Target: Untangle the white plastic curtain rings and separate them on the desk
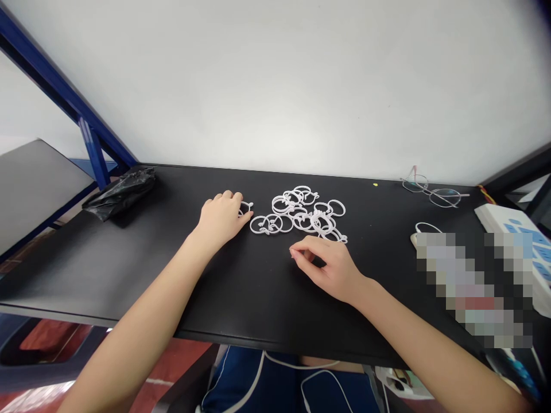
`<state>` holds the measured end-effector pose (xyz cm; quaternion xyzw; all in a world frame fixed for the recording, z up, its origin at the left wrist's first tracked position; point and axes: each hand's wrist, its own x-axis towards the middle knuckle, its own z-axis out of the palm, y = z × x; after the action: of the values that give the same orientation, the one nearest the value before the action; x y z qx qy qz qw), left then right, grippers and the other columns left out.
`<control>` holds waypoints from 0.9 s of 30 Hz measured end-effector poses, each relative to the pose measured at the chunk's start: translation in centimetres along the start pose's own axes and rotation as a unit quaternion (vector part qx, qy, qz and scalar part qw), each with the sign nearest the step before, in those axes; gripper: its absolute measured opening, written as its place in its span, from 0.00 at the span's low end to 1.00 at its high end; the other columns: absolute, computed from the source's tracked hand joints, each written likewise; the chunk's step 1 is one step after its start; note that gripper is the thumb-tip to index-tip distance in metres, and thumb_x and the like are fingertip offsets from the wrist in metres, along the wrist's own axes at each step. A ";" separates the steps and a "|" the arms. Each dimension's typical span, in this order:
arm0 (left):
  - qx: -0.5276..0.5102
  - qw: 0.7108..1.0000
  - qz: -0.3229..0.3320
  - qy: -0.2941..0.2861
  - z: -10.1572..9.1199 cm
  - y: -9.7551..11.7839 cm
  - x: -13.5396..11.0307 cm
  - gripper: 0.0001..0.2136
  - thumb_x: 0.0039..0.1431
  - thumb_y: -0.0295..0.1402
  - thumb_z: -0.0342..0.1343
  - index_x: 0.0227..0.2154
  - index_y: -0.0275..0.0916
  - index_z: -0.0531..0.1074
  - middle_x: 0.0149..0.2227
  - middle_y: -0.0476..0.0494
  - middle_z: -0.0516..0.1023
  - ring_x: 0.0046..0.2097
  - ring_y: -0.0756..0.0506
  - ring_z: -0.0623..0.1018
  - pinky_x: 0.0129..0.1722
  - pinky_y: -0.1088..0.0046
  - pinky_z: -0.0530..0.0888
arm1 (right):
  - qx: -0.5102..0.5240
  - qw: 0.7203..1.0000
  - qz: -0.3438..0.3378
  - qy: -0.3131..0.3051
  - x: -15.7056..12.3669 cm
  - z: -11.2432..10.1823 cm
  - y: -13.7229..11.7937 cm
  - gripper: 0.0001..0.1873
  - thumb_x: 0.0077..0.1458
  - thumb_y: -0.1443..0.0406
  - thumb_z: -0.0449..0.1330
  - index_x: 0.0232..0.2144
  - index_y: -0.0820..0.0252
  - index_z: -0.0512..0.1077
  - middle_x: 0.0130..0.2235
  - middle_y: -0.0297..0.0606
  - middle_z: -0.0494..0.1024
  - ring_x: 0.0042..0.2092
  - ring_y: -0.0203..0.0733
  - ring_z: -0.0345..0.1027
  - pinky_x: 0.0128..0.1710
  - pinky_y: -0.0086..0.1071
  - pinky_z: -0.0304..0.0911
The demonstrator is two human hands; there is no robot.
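A loose pile of white plastic curtain rings (pixel 298 222) with small eyelets lies in the middle of the black table. Left of the pile, my left hand (pixel 222 215) rests low over the tabletop, its fingers bent around a white curtain ring (pixel 246 205). Only part of that ring shows, between thumb and fingers. In front of the pile, my right hand (pixel 326 265) is raised slightly with thumb and index fingertip pressed together. Whatever may be in that pinch is too small to make out.
A crumpled black plastic bag (pixel 123 194) lies at the back left. Wire-frame eyeglasses (pixel 434 192) sit at the back right. A white power strip (pixel 512 241) and a blurred-out object (pixel 469 287) are on the right. Behind the black table (pixel 258 304) stands a white wall (pixel 275 86).
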<state>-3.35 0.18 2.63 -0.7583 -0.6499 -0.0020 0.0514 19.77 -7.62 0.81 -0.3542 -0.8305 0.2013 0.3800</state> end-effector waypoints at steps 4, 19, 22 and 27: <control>0.000 1.000 0.003 -0.004 0.1 0.1 0.0 0.17 0.63 0.43 0.51 0.48 0.36 0.70 0.45 0.39 0.74 0.48 0.37 0.75 0.43 0.64 0.73 | -0.005 1.000 0.004 -0.010 0.0 0.0 0.0 0.06 0.61 0.70 0.54 0.33 0.61 0.71 0.28 0.33 0.73 0.26 0.31 0.64 0.28 0.26 0.61; 0.012 1.000 0.004 -0.018 -0.1 0.3 -0.2 0.18 0.64 0.43 0.49 0.49 0.35 0.70 0.47 0.36 0.73 0.51 0.36 0.73 0.44 0.63 0.72 | -0.008 0.999 0.014 -0.042 -0.2 0.1 -0.1 0.06 0.61 0.69 0.55 0.33 0.61 0.72 0.30 0.33 0.76 0.26 0.30 0.65 0.28 0.25 0.60; 0.019 1.000 0.006 -0.020 -0.1 0.4 -0.3 0.18 0.64 0.43 0.48 0.48 0.36 0.70 0.47 0.36 0.73 0.50 0.36 0.73 0.44 0.64 0.72 | -0.009 0.999 0.019 -0.050 -0.2 0.1 -0.1 0.06 0.61 0.69 0.55 0.34 0.61 0.72 0.30 0.33 0.76 0.26 0.30 0.65 0.28 0.25 0.60; 0.028 0.999 0.010 -0.017 0.1 0.4 -0.3 0.18 0.65 0.43 0.47 0.48 0.35 0.70 0.47 0.36 0.73 0.50 0.36 0.73 0.42 0.63 0.73 | -0.008 0.998 0.020 -0.055 0.0 0.1 -0.1 0.07 0.61 0.69 0.54 0.33 0.60 0.71 0.30 0.34 0.77 0.26 0.31 0.66 0.28 0.26 0.61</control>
<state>-3.00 -0.15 2.51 -0.7631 -0.6426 0.0299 0.0619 19.63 -7.75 0.77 -0.3620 -0.8442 0.2216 0.3273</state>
